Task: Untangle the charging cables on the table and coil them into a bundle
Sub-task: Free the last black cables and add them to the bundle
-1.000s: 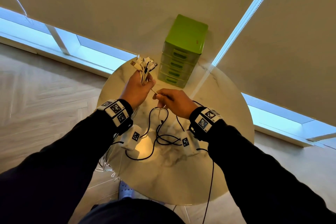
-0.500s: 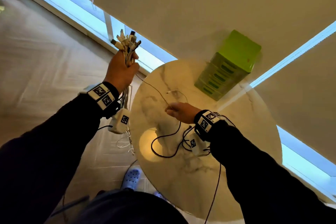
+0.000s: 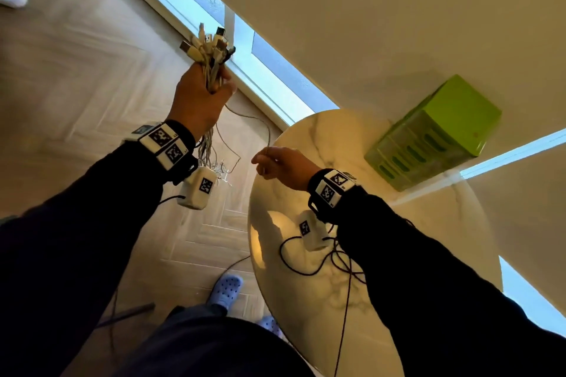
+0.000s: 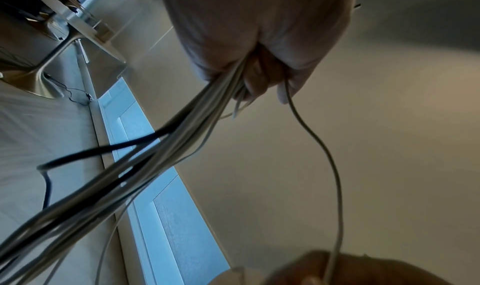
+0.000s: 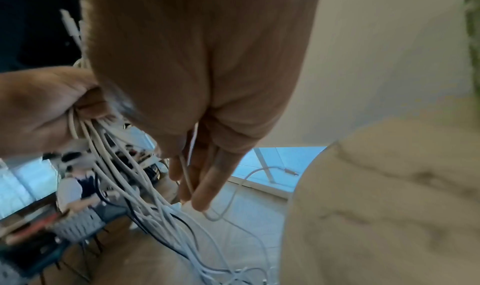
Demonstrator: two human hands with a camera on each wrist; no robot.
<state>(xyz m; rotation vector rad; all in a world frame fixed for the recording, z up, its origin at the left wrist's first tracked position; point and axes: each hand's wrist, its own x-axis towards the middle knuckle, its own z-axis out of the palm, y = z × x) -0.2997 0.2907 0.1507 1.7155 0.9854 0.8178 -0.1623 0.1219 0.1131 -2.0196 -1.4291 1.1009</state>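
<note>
Fingers (image 3: pixel 225 87) of my left hand (image 3: pixel 199 98) clamp the cable bunch (image 3: pixel 208 52), raised off the surface (image 3: pixel 306 138) — my right hand (image 3: pixel 283 167) pinches one loose white cable (image 4: pixel 330 162) at the rim.

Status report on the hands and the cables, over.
Left hand grips cable bunch, raised off table. Right hand pinches one white cable. Nothing blocking.

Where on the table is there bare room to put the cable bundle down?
Bare marble lies between the right hand and the green drawer box, and along the table's near edge towards the person. The middle under the right wrist is crowded with loose black cable. The left hand holds the cable bundle over the floor, off the table.
</note>
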